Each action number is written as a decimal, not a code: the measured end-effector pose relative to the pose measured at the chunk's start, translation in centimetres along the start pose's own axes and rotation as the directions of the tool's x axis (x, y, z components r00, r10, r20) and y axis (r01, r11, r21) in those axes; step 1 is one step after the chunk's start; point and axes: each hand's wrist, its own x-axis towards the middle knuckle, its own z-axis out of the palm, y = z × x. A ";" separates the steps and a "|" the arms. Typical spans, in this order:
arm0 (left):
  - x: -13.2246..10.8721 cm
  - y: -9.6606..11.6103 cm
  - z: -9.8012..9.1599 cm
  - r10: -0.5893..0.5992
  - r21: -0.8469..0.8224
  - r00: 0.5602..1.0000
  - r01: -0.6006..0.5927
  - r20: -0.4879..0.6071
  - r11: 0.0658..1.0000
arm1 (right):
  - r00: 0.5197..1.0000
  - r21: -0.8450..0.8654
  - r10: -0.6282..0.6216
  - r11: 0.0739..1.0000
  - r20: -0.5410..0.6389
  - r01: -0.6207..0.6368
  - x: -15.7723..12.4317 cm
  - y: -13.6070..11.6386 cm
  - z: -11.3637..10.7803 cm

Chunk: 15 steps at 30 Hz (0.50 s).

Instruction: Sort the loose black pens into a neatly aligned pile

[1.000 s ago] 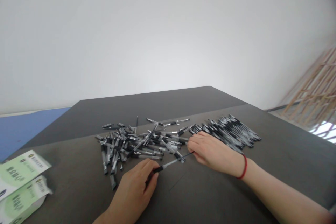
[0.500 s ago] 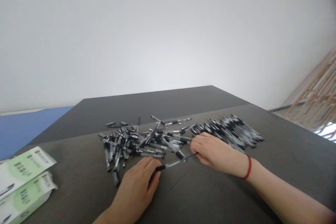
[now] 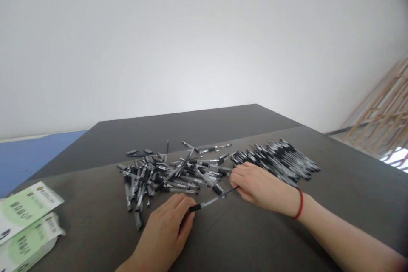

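My left hand (image 3: 168, 231) is closed around the black-grip end of a clear pen barrel (image 3: 211, 201), just above the near part of the table. A thin dark refill (image 3: 230, 192) sticks out of the barrel's far end. Its other end is pinched between the fingers of my right hand (image 3: 255, 182), which has a red cord (image 3: 300, 204) at the wrist. Beyond my left hand lies a loose pile of pens and pen parts (image 3: 172, 172). Past my right hand, assembled-looking pens (image 3: 283, 157) lie side by side in a slanted row.
Two green-and-white boxes (image 3: 28, 208) with pen pictures rest at the table's left edge. The dark table (image 3: 178, 125) reaches back to a white wall (image 3: 191, 42). A wooden slatted rack (image 3: 385, 106) stands off to the right, and a blue surface (image 3: 35, 153) shows at left.
Both hands keep their hold on the barrel and refill, with hardly any movement. The boxes and the loose pile appear slightly farther left in view.
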 end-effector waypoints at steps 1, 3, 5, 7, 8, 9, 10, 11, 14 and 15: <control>0.0 0.0 0.0 0.000 -0.003 1.000 0.000 0.002 1.000 | 1.000 -0.001 0.000 1.000 0.001 0.000 0.0 0.0 0.0; 0.0 0.1 -0.1 0.003 -0.010 1.000 -0.003 0.003 1.000 | 1.000 -0.002 -0.002 1.000 0.002 0.002 0.0 0.0 0.1; 0.0 0.2 -0.1 0.004 -0.017 1.000 -0.004 0.009 1.000 | 1.000 -0.001 -0.004 1.000 0.001 0.004 0.0 0.1 0.2; 0.0 0.3 -0.1 0.001 -0.020 1.000 -0.001 0.013 1.000 | 1.000 0.000 -0.009 1.000 -0.001 0.009 0.0 0.1 0.2; 0.0 0.3 -0.1 0.000 -0.020 1.000 0.001 0.015 1.000 | 1.000 0.000 -0.012 1.000 -0.001 0.012 -0.1 0.1 0.2; 0.0 0.2 0.0 -0.001 -0.017 1.000 0.002 0.015 1.000 | 1.000 0.001 -0.013 1.000 -0.002 0.013 -0.1 0.1 0.1; 0.0 0.2 0.0 -0.001 -0.013 1.000 0.001 0.014 1.000 | 1.000 0.005 -0.014 1.000 -0.003 0.014 0.0 0.0 0.1; -0.1 0.2 0.1 0.000 -0.008 1.000 0.000 0.014 1.000 | 1.000 0.009 -0.017 1.000 -0.004 0.017 0.0 -0.1 0.0; -0.1 0.1 0.2 0.011 0.002 1.000 -0.011 0.016 1.000 | 0.999 0.039 -0.037 0.999 -0.009 0.037 0.2 -1.0 -0.1; -0.1 0.1 0.3 0.017 0.002 1.000 -0.017 0.012 1.000 | 0.999 0.053 -0.048 0.997 -0.012 0.049 0.3 -1.4 -0.1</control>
